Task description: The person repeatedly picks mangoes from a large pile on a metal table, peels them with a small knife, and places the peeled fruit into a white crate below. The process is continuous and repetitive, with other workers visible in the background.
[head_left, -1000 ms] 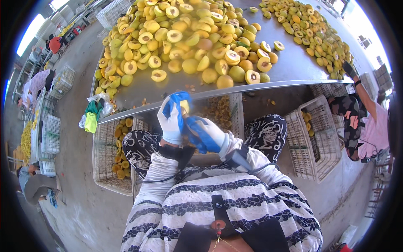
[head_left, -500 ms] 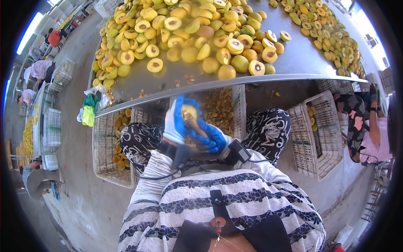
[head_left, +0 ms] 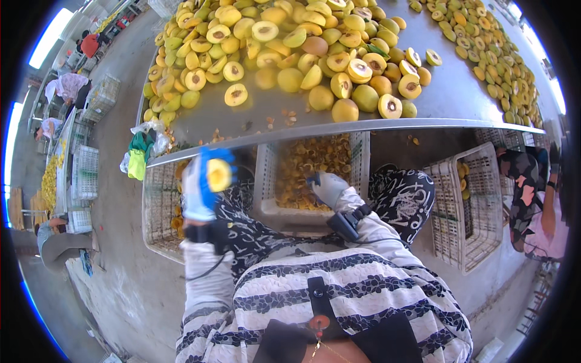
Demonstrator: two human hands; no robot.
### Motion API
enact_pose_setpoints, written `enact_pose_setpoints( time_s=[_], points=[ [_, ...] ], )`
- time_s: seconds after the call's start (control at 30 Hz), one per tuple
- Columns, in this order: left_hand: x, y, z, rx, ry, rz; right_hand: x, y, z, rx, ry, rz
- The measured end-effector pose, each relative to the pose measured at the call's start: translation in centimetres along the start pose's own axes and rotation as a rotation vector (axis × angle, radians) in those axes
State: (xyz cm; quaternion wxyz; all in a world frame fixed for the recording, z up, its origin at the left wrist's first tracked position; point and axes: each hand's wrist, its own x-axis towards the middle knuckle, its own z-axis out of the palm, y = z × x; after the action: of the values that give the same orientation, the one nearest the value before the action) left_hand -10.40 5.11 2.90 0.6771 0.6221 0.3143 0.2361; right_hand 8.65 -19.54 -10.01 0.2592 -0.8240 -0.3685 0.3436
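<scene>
My left hand (head_left: 204,185), in a blue and white glove, holds a yellow peach half (head_left: 218,175) with its cut face upward, over the left crate. A gloved right hand of mine (head_left: 330,189) hovers above the white crate (head_left: 265,181) between my knees, its fingers curled. Whatever it may hold is hidden. Many small brown and yellow fruit scraps (head_left: 311,160) lie in that crate. Beyond both hands, a metal table (head_left: 266,130) bears a heap of whole and halved peaches (head_left: 345,110).
Another white crate (head_left: 158,209) with fruit pieces stands by my left leg, and one more crate (head_left: 445,224) to my right. A plastic bag with green cloth (head_left: 138,156) hangs at the table's left corner. A co-worker (head_left: 538,206) sits at the far right.
My hands were together around the peach and have parted. The left has moved left with the peach half; the right has moved right, over the middle crate.
</scene>
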Motion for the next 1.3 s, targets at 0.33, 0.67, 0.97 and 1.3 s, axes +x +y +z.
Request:
enact_pose_setpoints(
  time_s=[0.33, 0.67, 0.97, 1.3],
  points=[
    [18.4, 2.2, -1.9, 0.994, 0.042, 0.335, 6.6, 1.3, -3.0, 2.147, -0.100, -0.068],
    [19.3, 0.9, 5.1, 0.762, -0.201, 0.294, 2.0, 1.9, 0.3, 1.782, -0.309, 0.536],
    [8.4, 1.5, 4.6, -0.847, -0.258, 0.046, 1.4, 1.8, 1.3, -0.476, 0.036, -0.115],
    [1.9, 0.2, 7.0, -0.786, -0.382, -0.202, -0.5, 0.6, -0.2, -0.083, 0.328, -0.082]
  ],
)
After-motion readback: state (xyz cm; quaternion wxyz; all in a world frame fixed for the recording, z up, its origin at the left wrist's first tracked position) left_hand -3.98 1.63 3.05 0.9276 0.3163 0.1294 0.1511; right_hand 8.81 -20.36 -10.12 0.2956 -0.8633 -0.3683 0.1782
